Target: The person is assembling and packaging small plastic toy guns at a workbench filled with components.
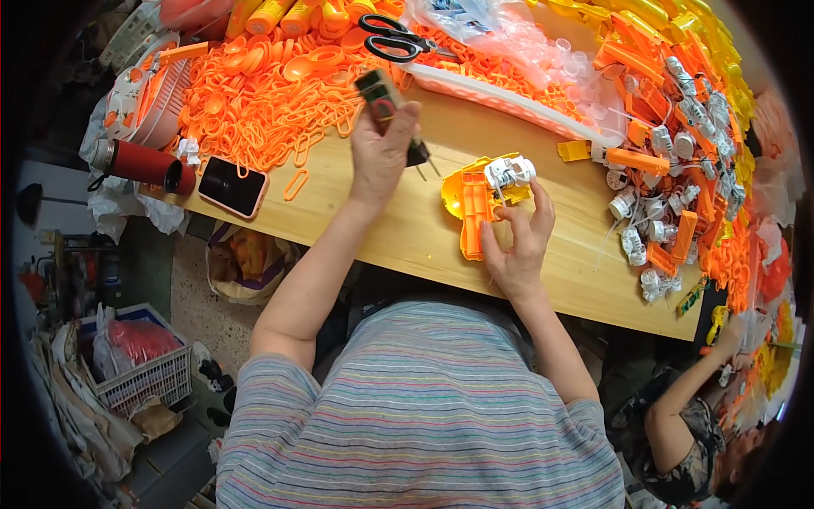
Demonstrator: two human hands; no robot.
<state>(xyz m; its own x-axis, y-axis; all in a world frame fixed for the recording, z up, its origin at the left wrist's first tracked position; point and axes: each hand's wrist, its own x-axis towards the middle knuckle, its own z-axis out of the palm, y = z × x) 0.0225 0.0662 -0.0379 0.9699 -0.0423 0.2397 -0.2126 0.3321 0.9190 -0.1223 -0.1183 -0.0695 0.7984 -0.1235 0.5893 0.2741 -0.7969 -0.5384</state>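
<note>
On the wooden table, my right hand (524,250) steadies a half-built toy: thumb by the lower part, fingers at the upper end. The toy has a yellow shell (455,195), an orange plastic holder (476,216) and a white mechanism (509,172) with a small metal shaft. Raised to its upper left, my left hand (380,161) is closed round a dark green and black hand tool (379,95). Thin prongs or a tip show below the fingers; the tool is blurred, so its kind is unclear.
Orange clips and rings (263,102) heap at the far left, beside a phone (234,187) and a red flask (144,165). Black-handled scissors (398,38) lie by a long tray (517,103). White mechanisms (666,212) pile at right, where another person's arm (691,403) reaches in.
</note>
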